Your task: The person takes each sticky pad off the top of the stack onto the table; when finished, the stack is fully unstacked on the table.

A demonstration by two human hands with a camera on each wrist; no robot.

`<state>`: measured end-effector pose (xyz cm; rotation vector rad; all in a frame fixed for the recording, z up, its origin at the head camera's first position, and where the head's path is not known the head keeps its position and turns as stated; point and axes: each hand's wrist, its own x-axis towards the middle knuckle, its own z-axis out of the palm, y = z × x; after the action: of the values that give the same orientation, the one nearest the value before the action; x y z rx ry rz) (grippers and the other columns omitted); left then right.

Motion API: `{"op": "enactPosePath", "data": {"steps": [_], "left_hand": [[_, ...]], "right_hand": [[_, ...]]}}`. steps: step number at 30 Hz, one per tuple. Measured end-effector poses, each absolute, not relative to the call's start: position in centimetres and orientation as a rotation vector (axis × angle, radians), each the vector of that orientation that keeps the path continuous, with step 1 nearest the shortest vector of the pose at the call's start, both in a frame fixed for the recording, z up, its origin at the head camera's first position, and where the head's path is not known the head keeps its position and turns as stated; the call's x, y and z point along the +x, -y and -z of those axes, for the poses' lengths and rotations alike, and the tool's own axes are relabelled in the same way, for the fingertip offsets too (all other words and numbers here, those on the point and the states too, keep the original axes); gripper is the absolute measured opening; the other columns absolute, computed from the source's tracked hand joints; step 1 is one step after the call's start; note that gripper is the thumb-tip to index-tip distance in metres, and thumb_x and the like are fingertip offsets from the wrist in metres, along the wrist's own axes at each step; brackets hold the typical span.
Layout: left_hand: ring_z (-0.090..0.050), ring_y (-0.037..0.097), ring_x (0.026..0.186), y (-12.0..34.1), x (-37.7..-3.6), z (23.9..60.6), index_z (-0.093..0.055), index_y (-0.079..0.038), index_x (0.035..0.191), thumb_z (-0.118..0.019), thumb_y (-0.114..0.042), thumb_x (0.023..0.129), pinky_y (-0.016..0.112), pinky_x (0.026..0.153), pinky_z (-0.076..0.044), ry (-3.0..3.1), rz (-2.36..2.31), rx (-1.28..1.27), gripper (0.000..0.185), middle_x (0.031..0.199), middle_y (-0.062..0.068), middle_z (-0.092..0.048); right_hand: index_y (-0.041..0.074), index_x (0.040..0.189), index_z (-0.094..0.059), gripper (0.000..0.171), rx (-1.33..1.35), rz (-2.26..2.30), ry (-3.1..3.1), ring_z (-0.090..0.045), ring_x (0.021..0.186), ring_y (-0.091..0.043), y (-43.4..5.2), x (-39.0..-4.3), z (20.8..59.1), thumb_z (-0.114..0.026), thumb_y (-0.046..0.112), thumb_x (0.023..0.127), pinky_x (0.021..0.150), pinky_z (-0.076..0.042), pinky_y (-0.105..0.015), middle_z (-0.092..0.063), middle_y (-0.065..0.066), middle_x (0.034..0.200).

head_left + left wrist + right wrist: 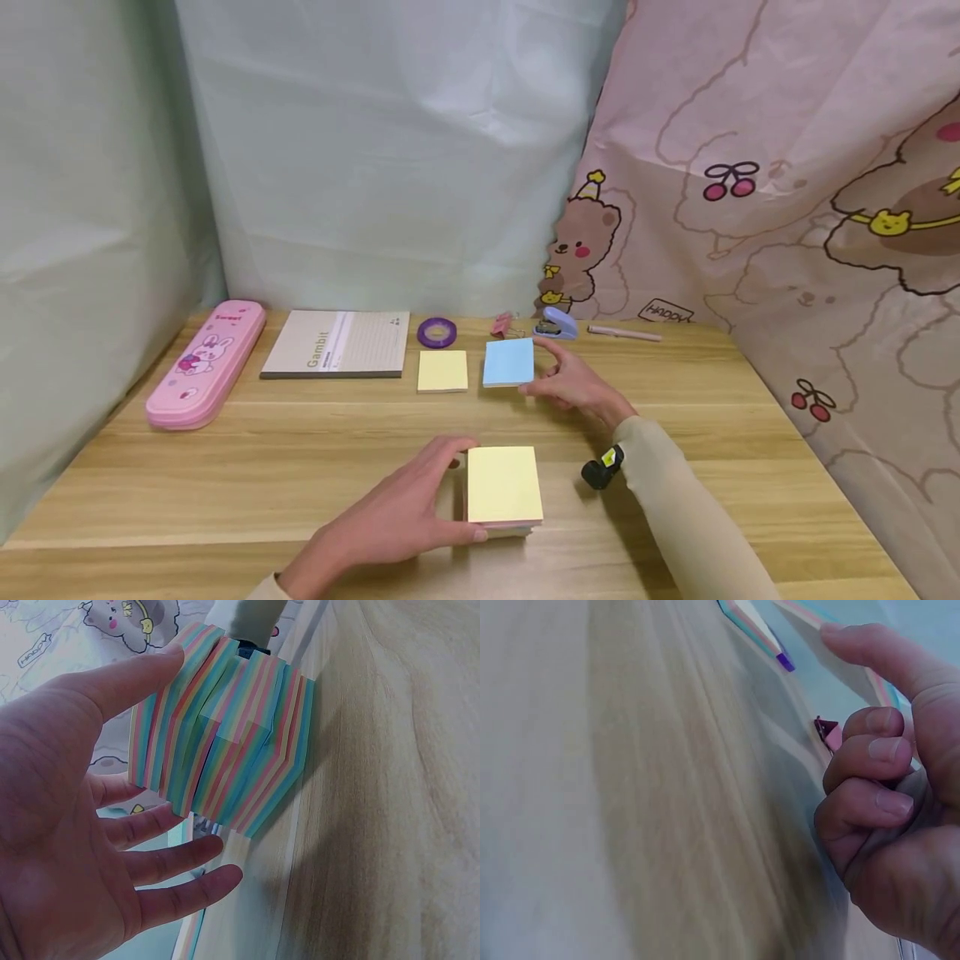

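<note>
With thumb and fingers at its sides, my left hand [397, 510] grips a stack of sticky note pads [504, 485] topped in yellow, near the front of the table. The left wrist view shows the stack's striped edges [232, 742], the pads set unevenly on each other. Farther back, my right hand [576, 385] pinches a blue-topped sticky note pad [508, 362] at its right edge. In the right wrist view the other fingers [868, 769] of that hand are curled in. A yellow-topped sticky note pad [442, 371] lies just left of the blue one.
Along the back stand a pink pencil case [206, 367], a notebook [337, 343], a purple tape roll [437, 342], pink binder clips [502, 324], a lilac stapler [558, 323] and a pink pen [624, 333]. Curtains [390, 158] hang behind the table.
</note>
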<state>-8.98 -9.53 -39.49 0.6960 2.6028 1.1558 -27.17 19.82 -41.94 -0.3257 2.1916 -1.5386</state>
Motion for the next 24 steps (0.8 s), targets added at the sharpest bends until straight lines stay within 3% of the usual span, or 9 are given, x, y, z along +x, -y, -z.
{"op": "enactPosePath", "data": {"steps": [24], "left_hand": [[-0.057, 0.017, 0.13, 9.5, -9.0, 39.5, -0.042, -0.02, 0.156, -0.082, -0.063, 0.083, 0.053, 0.108, -0.052, -2.596, -1.152, 0.682, 0.094, 0.148, -0.008, -0.051]], "right_hand": [[0.026, 0.166, -0.028, 0.1, -0.282, 1.265, -2.259, -0.028, 0.044, -0.008, -18.5, -28.9, 41.4, -0.088, 0.02, 0.086, 0.044, -0.027, -0.023, -0.034, 0.008, 0.055]]}}
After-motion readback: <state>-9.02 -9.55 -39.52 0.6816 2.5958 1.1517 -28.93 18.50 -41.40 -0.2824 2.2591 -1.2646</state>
